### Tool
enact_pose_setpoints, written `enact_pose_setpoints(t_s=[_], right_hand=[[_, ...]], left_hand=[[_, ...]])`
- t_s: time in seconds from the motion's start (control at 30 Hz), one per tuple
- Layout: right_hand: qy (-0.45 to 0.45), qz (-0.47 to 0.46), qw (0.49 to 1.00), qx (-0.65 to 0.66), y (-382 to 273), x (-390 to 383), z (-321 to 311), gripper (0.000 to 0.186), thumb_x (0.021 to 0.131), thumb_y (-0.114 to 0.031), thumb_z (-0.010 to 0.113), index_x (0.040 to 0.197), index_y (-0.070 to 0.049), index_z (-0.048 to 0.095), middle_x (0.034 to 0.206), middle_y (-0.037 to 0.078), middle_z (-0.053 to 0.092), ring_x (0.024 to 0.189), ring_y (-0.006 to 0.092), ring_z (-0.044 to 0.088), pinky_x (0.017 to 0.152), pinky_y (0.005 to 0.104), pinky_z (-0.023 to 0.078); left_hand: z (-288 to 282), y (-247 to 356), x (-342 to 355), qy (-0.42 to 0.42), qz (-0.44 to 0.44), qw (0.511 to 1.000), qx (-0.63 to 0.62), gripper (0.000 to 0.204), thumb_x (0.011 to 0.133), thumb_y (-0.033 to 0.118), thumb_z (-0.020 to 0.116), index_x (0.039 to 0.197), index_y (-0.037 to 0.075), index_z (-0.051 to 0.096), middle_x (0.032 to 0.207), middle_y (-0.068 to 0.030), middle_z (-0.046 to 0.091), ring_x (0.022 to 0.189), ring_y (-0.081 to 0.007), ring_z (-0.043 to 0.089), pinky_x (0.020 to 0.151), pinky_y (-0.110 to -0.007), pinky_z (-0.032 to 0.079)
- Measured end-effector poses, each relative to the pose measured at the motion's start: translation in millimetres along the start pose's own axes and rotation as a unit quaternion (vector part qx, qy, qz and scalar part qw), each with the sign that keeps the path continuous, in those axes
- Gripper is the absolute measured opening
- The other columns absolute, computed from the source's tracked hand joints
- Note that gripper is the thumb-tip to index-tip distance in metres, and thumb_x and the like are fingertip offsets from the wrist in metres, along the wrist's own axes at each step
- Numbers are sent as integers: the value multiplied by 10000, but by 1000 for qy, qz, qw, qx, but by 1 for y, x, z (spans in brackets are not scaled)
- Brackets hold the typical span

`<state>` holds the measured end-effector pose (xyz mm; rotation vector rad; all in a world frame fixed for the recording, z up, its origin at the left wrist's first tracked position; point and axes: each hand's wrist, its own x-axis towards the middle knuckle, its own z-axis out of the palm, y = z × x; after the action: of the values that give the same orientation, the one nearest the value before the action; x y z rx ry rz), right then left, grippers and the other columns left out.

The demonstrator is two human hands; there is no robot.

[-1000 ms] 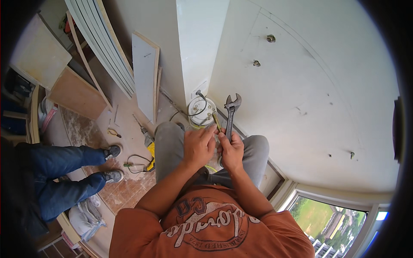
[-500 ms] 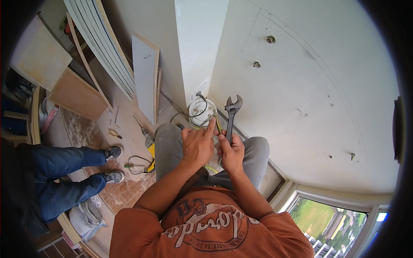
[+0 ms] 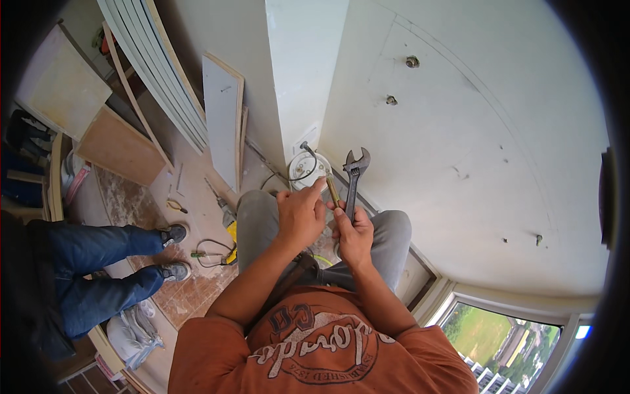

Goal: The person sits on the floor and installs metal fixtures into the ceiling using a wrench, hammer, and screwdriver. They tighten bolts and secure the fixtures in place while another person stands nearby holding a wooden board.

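My right hand (image 3: pixel 352 233) grips the handle of a dark adjustable wrench (image 3: pixel 354 172), jaw pointing up toward the wall. My left hand (image 3: pixel 300 213) sits beside it, thumb and forefinger pinching a thin yellowish rod (image 3: pixel 333 189) that stands just left of the wrench. Both hands are raised in front of my grey trousers. Below them on the floor is a round white fitting (image 3: pixel 307 169) with a dark cable curling off it.
Another person's legs in blue jeans and dark shoes (image 3: pixel 105 256) stand at the left on the tiled floor. White boards (image 3: pixel 223 118) lean against the wall. Pliers (image 3: pixel 174 206), a green cable and a yellow tool (image 3: pixel 230 236) lie on the floor. A window (image 3: pixel 505 328) is at lower right.
My left hand has shifted slightly up and toward the wrench, its fingers now pinching the thin rod. The wrench stays upright in my right hand.
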<state>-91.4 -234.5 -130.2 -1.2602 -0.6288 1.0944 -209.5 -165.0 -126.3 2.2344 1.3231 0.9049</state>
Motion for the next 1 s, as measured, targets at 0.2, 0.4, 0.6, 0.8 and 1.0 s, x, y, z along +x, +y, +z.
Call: enact_pose_setpoints(t_s=[0.2, 0.4, 0.6, 0.8, 1.0], right_hand=[[-8, 2, 1000, 26, -2, -2, -1, 138, 939, -67, 571, 1060, -5, 595, 1020, 108, 697, 508, 51, 477, 486, 192, 410], [-32, 9, 999, 35, -5, -6, 1, 136, 937, -62, 575, 1060, -8, 599, 1006, 114, 697, 502, 55, 473, 479, 194, 406], [-32, 14, 998, 52, -3, -5, -2, 130, 936, -52, 572, 1057, -10, 600, 1004, 119, 696, 500, 59, 473, 478, 200, 411], [-48, 22, 998, 42, 3, -4, -7, 134, 931, -48, 569, 1056, -9, 602, 993, 123, 699, 505, 57, 474, 478, 202, 413], [-64, 64, 996, -14, 7, 7, -18, 155, 925, -69, 592, 1064, -3, 610, 984, 100, 705, 526, 49, 488, 479, 193, 407]], left_hand=[[7, -37, 29, -51, -209, 802, -558, 231, 910, 188, 634, 1087, 40, 652, 979, -11, 658, 860, -99, 595, 783, -259, 438], [7, -62, 44, -191, -195, 713, -646, 187, 933, 106, 615, 1070, -18, 647, 954, -75, 651, 839, -130, 586, 763, -281, 482], [-7, -59, 53, -205, -174, 754, -600, 160, 919, 66, 622, 1035, -39, 653, 925, -90, 656, 808, -140, 604, 761, -281, 512], [-22, -67, 58, -291, -149, 737, -592, 197, 895, 30, 641, 1077, -46, 647, 908, -82, 658, 828, -139, 636, 784, -272, 534], [-4, -79, 51, -326, -146, 731, -582, 197, 894, 31, 638, 1076, -44, 638, 900, -89, 660, 794, -145, 644, 758, -275, 539]])
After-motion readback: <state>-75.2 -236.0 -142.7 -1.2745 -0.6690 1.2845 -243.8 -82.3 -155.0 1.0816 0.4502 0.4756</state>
